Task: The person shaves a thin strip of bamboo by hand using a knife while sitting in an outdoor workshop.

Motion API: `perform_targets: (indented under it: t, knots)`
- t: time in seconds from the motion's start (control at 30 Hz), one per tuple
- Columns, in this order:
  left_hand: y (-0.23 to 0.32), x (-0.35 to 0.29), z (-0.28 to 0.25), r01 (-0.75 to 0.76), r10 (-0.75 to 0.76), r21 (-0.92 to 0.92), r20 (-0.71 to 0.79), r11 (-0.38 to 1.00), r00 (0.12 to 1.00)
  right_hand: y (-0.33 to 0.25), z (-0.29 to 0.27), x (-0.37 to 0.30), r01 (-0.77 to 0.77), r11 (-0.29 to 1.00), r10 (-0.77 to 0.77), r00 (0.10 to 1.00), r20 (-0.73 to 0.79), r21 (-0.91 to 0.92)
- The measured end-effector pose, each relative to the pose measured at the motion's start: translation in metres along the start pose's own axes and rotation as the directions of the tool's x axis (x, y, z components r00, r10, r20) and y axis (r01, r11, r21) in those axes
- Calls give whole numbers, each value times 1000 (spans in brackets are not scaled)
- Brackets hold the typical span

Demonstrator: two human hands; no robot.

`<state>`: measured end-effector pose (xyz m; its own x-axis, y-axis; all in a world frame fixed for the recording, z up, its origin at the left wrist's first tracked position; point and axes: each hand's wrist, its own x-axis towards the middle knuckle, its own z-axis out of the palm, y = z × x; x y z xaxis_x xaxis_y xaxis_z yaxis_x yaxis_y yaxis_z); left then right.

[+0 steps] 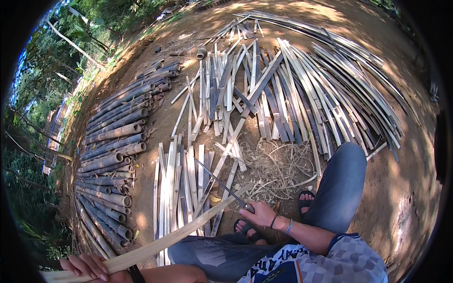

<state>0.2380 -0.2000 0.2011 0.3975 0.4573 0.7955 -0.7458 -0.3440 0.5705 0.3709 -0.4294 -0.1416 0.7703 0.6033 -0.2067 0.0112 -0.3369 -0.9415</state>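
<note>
A long pale strip of bamboo (174,237) is being held slantwise across the front of the body. Its near end is being grasped by the left hand (87,268), low at the left, with bare fingers wrapped over it. A knife (222,186) is being clenched by its handle in the right hand (257,214), and the strip's far end is being crossed by the blade; whether the edge is touching the wood cannot be told.

The likeliest trouble is a slip: with the far end being left without visible support, the strip could be flexed, or the blade could be caught on a knot and sent towards the left thigh (207,250) or the feet, which are being only partly covered by open sandals (245,228). Splinters could also be driven into the left fingers by a sudden twist.

As for room, the left side is being crowded by a bundle of strips (172,184) close to the leg. The ground ahead is being covered by curly shavings (273,165), and the right arm's outward swing is being limited by the raised right knee (347,165). More space is being offered by the soil (401,207) beyond it.
</note>
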Motion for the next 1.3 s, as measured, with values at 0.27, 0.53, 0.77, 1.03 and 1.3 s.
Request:
perform_targets:
  t: [0.27,0.53,0.77,1.03,1.3]
  knots:
    - [-27,16,9,-11,10,-43,-17,999,1000,10,-4,8,-21,1000,21,993,-116,0]
    - [-29,14,13,-81,80,-25,-56,996,995,9,-13,2,-29,1000,29,992,-126,-2]
    - [-65,13,51,-41,30,-64,-167,997,985,15,-16,3,-40,998,48,981,-187,50]
    - [-75,10,50,-83,63,-173,-114,982,991,4,-33,6,25,997,-6,972,-237,79]
    - [-108,-6,59,30,-32,-261,-5,965,999,-59,-37,-17,207,965,-216,975,45,158]
